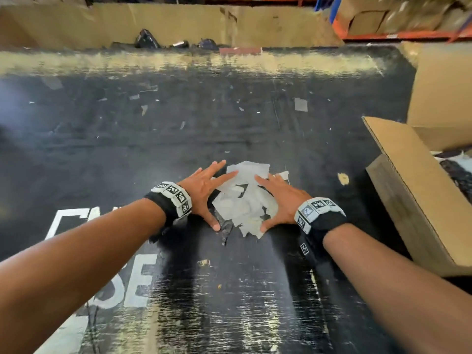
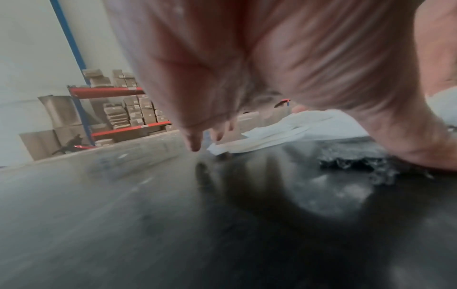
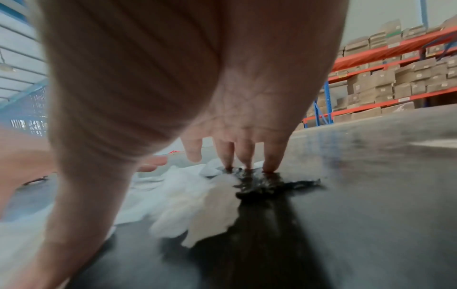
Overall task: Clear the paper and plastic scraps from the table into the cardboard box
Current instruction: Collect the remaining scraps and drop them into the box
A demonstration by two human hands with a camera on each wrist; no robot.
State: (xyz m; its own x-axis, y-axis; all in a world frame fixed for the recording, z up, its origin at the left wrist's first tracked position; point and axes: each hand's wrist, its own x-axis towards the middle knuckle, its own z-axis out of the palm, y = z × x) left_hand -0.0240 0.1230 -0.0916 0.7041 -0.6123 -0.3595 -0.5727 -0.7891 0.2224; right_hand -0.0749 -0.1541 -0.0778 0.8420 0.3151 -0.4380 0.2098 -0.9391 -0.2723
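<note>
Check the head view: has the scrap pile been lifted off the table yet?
No, the scrap pile lies flat on the table, with the left hand and right hand spread at its sides.

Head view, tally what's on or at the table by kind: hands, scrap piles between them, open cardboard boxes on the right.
Hands: 2, left hand and right hand
Scrap pile: 1, white paper over black plastic
Open cardboard box: 1
Total: 4

Bare table [image 1: 255, 123] beyond scrap pile [image 1: 245, 200]; cardboard box [image 1: 408, 200] flanks right; cardboard wall [image 1: 178, 21] bounds far edge.
</note>
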